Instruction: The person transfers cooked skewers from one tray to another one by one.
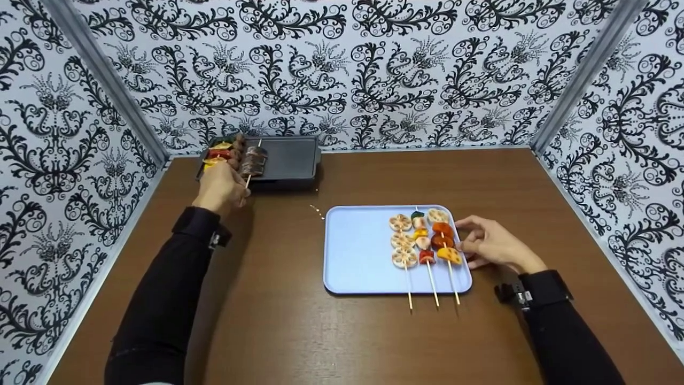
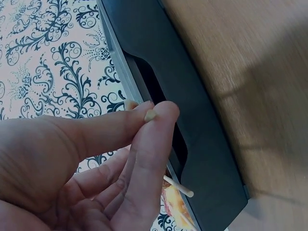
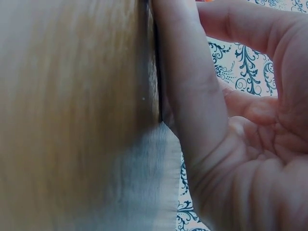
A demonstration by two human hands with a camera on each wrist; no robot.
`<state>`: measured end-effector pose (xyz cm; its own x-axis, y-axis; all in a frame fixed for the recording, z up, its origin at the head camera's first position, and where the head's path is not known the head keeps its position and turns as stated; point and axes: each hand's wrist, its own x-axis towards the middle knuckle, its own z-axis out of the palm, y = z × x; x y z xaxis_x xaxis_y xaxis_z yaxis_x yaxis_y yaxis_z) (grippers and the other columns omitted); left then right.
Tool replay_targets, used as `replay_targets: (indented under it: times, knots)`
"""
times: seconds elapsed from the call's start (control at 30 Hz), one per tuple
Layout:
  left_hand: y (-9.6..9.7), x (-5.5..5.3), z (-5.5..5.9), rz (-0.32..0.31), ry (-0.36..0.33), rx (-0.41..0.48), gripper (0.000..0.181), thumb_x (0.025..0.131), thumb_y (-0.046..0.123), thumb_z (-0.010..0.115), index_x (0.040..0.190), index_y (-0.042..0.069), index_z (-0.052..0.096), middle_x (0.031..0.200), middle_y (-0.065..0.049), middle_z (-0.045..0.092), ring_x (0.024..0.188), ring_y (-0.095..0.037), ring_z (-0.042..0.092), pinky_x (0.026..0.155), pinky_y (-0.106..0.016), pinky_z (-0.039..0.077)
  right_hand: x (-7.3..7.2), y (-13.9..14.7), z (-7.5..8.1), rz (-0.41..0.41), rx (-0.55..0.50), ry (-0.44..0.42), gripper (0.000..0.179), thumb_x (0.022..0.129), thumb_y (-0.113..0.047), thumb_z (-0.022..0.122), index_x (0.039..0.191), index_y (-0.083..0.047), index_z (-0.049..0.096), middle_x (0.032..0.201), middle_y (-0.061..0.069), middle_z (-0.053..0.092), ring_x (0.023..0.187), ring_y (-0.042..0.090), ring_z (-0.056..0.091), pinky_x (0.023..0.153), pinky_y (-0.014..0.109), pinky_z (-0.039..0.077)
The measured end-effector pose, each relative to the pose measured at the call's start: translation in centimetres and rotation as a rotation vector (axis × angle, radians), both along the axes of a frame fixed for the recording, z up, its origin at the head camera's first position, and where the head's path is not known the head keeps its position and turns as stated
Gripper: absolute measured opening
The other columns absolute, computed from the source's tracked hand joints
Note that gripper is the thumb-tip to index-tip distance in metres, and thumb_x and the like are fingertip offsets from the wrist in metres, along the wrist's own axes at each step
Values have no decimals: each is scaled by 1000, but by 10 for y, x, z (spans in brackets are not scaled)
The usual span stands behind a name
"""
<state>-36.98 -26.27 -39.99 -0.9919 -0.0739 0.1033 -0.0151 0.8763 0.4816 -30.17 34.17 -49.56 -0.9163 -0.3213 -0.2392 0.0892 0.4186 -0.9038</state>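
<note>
Patterned walls [image 1: 326, 59] enclose the brown table [image 1: 299, 331], where a meat skewer [image 1: 254, 161] slants over the black grill [image 1: 291, 155], its lower end pinched between thumb and finger of the left hand [image 1: 220, 186]. Right of that grip, the grill runs on to its rim; farther right, across a stretch of table, the right hand [image 1: 494, 243], fingers loosely parted, meets the near edge of the pale blue tray [image 1: 358, 251].

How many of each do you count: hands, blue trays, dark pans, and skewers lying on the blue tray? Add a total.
Hands: 2 (left hand, right hand)
Blue tray: 1
Dark pan: 1
Skewers on the tray: 3 (left skewer, middle skewer, right skewer)
Total: 7
</note>
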Motion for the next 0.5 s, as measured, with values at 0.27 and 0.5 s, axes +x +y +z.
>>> replay_targets:
  times: [0.27, 0.5]
  knots:
    - [-1, 3, 3, 16, -9, 0, 8, 78, 12, 81, 81, 5, 77, 93, -22, 71, 94, -45, 64, 92, -56, 49, 0, 0, 3, 2, 0, 8, 59, 91, 0, 68, 145, -5, 45, 97, 28, 62, 85, 38, 68, 68, 52, 60]
    - [-5, 5, 0, 24, -10, -11, 8, 78, 14, 79, 80, 6, 77, 93, -23, 72, 93, -47, 66, 93, -57, 49, 1, -1, 2, 6, 14, 4, 60, 91, -2, 70, 145, -5, 45, 97, 27, 62, 84, 38, 69, 68, 51, 60]
